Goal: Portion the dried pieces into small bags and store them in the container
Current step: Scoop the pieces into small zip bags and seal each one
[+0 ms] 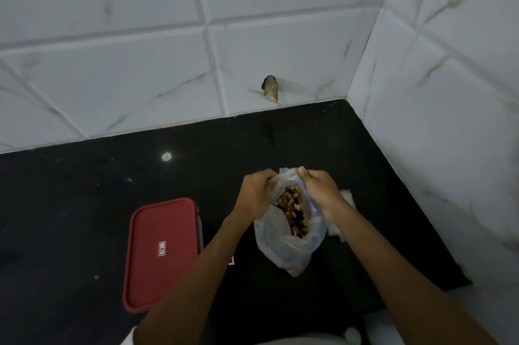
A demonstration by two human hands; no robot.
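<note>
Both the left hand [257, 193] and right hand [320, 190] pinch the mouth of the bag [283, 249] of dried pieces [293, 210] on the worktop [84, 204] near the lidded container [163, 252]; spreading it wide for scooping likely follows.

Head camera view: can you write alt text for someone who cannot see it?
A person's left hand and right hand grip the mouth of a thin plastic bag holding brown dried pieces, over a black counter. A closed red-lidded container sits to the left, and white tiled walls meet in the corner behind.
</note>
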